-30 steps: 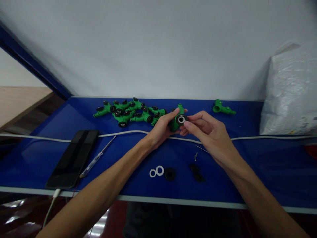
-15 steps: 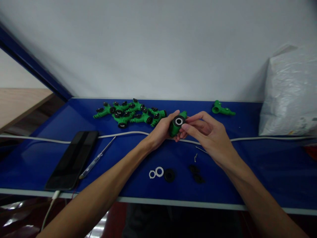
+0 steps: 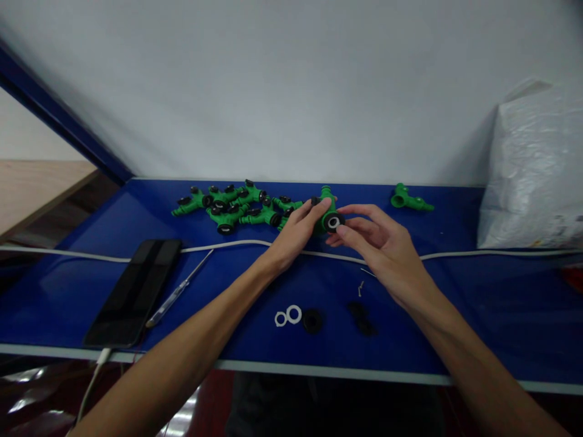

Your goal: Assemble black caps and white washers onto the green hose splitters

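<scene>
The left hand (image 3: 295, 233) holds a green pipe piece (image 3: 327, 213) just above the blue worktop (image 3: 455, 303), its fingers wrapped around it. The right hand (image 3: 380, 243) touches the piece's black ring end (image 3: 334, 223) with its fingers close together. A pile of green pieces (image 3: 234, 206) lies just left of the hands. One more green piece (image 3: 409, 198) sits off to the right. A white cable (image 3: 228, 244) runs under both hands. Near the front edge lie white rings (image 3: 288, 315), black rings (image 3: 337, 318), a screwdriver (image 3: 177, 290) and a phone (image 3: 135, 290).
</scene>
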Motion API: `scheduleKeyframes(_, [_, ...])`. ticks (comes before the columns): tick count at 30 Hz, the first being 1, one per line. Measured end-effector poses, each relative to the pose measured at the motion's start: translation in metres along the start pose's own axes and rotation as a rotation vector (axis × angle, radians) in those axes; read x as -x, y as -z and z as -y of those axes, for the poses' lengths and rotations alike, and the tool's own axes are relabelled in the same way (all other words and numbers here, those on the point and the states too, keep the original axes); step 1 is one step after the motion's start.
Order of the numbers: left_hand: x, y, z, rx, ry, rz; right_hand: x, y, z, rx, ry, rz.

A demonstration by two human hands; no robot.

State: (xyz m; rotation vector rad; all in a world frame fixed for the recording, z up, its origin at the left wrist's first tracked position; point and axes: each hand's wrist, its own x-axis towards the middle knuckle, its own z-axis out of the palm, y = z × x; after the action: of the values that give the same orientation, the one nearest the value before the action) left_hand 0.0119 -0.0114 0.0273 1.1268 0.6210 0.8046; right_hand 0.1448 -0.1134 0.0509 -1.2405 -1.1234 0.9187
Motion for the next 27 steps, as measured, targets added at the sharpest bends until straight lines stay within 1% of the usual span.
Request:
scheduleKeyframes(3, [0.0, 0.001, 0.001, -0.071, -0.061, 0.044, 0.0, 0.0, 0.001, 0.014, -0.009, -0.01])
scheduleKeyframes(8, [0.001, 0.002, -0.005, -0.255, -0.14, 0.097, 0.0, 0.0, 0.001, 0.034, -0.019, 0.033])
scheduleKeyframes(14, [0.006, 0.003, -0.01, -0.383, -0.111, 0.111, 0.002, -0.001, 0.001, 0.07, -0.057, 0.07])
scheduleKeyframes(21, [0.005, 0.004, -0.006, -0.429, -0.129, 0.116, 0.002, 0.001, -0.001, 0.098, -0.043, 0.061])
scheduleKeyframes(27, [0.006, 0.004, -0.004, -0.476, -0.151, 0.084, 0.002, 0.0, -0.003, 0.106, -0.037, 0.053])
